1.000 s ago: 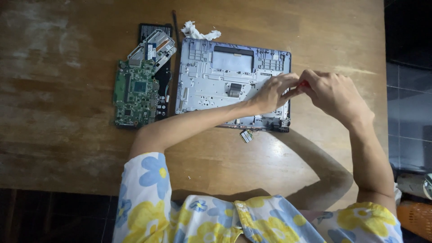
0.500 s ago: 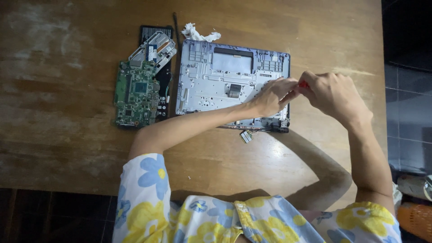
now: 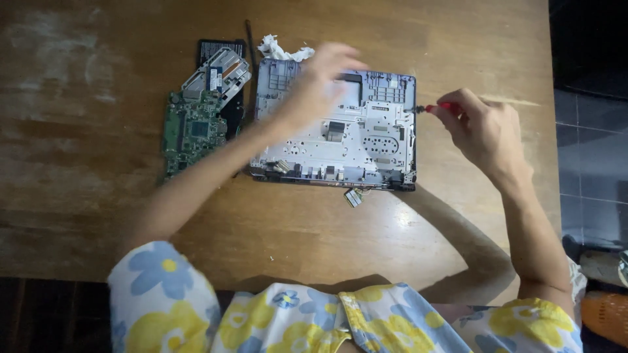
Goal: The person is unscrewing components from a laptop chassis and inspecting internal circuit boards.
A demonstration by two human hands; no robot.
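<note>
A person in a blue-and-yellow flowered top works over an opened laptop chassis (image 3: 340,140) lying flat on a worn wooden table (image 3: 78,196), its pale inner frame facing up and its dark lower edge turned toward the person; the right hand (image 3: 481,131) is closed around a small red-handled screwdriver (image 3: 435,108), pinched between thumb and fingers, with the tool's dark tip pointing left and sitting just at the chassis's upper right edge; the left hand (image 3: 320,82) hangs blurred above the upper left part of the chassis, fingers loosely spread, and whether it has anything between them cannot be told; a green circuit board (image 3: 193,134) lies just left of the chassis, its upper end overlapped by a silver heat-spreader piece (image 3: 219,73) that rests on a flat black part (image 3: 210,47); a crumpled white tissue (image 3: 281,49) sits at the chassis's top left corner, with a thin dark rod (image 3: 250,39) beside it; a small loose card on a short cable (image 3: 353,196) lies on the table just below the chassis's lower edge; dark floor tiles show past the table's right side.
</note>
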